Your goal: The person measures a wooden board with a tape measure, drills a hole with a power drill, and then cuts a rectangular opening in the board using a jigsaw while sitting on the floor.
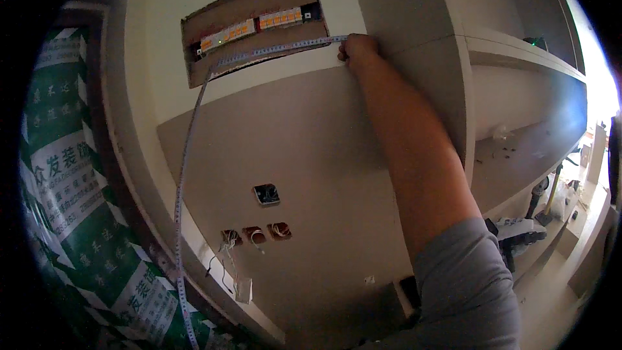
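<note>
My right hand (360, 48) is raised high against the wall, its fingers closed on the end of a tape measure (285, 46). From there the white blade runs leftward across the lower part of a recessed breaker box (253, 6). At the box's left side the blade bends and hangs down to the lower edge of the picture. Two rows of white circuit breakers (228, 35) with orange parts sit inside the recess. My hand is just right of the box, near the edge of a tall cabinet side (408, 19). My left hand is out of the picture.
A beige panel (304, 129) below has a dark socket box (266, 194) and several wall holes with loose wires (255, 234). On the left stands a door covered in green-and-white film (58, 123). Shelves (518, 149) at right hold small bits; tools and bags lie beyond.
</note>
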`<state>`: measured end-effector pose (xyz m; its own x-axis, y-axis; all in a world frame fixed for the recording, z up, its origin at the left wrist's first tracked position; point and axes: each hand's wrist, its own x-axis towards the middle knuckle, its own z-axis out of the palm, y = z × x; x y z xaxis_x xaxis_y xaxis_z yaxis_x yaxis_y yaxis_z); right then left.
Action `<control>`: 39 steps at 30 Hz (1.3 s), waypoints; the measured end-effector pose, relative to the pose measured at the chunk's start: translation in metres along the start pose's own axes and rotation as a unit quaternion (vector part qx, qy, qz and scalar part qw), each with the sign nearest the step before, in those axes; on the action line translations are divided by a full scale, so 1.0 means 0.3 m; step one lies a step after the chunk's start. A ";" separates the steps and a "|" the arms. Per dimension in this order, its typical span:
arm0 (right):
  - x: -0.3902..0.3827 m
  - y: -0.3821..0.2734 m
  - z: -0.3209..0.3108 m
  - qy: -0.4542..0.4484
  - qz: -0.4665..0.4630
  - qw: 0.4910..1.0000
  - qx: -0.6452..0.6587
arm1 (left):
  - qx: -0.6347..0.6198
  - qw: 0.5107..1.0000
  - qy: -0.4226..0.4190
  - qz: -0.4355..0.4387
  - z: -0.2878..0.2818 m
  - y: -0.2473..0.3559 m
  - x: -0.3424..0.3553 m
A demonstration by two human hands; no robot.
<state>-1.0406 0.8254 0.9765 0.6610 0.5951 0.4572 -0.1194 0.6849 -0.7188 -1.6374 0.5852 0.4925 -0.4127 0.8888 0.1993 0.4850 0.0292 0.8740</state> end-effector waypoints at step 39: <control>0.058 0.012 -0.075 -0.057 -0.028 0.993 -0.103 | -0.019 0.981 0.025 0.193 -0.022 0.084 0.207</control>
<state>-1.0129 0.8287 0.9701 0.5731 0.6099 0.5474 0.0775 0.6246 -0.7771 -1.6559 0.6382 0.5298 -0.2410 0.8067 0.5396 0.5843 -0.3233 0.7444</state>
